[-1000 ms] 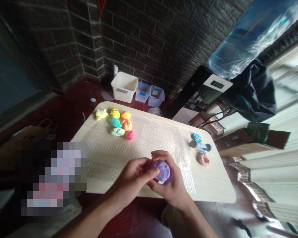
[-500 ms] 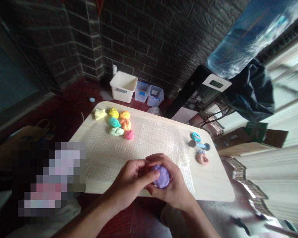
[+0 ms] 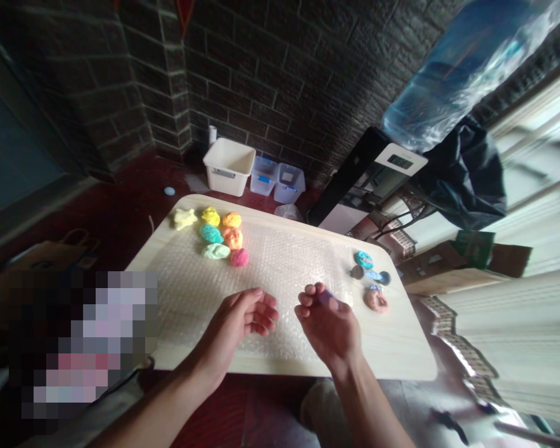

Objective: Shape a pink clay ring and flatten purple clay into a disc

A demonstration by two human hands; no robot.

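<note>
One purple clay lump (image 3: 326,299) is resting in the right hand (image 3: 331,328), above the near part of a pale wooden table (image 3: 404,348). That hand's fingers are curling inward and its thumb is lying against the lump; only a small purple patch is showing, the rest being hidden by the grip. The left hand (image 3: 245,314) is hanging to the left, apart from the right, half open with its fingers loosely bent, and is holding nothing that can be seen.

A sheet of bubble wrap (image 3: 289,264) is covering the middle of the table, below both hands. At the far left, a pale yellow piece (image 3: 184,218) is lying nearest the corner. Beside it a close cluster is sitting in two columns: a yellow lump (image 3: 210,216), a teal lump (image 3: 211,234) and a pale green lump (image 3: 216,251), then a yellow-orange lump (image 3: 232,219), an orange lump (image 3: 233,238) and a pink lump (image 3: 239,257). On the right side, a turquoise disc (image 3: 364,259), a dumbbell-shaped piece (image 3: 371,274) with dark ends, and a pinkish ring (image 3: 377,301) are forming a row running toward the near edge.
</note>
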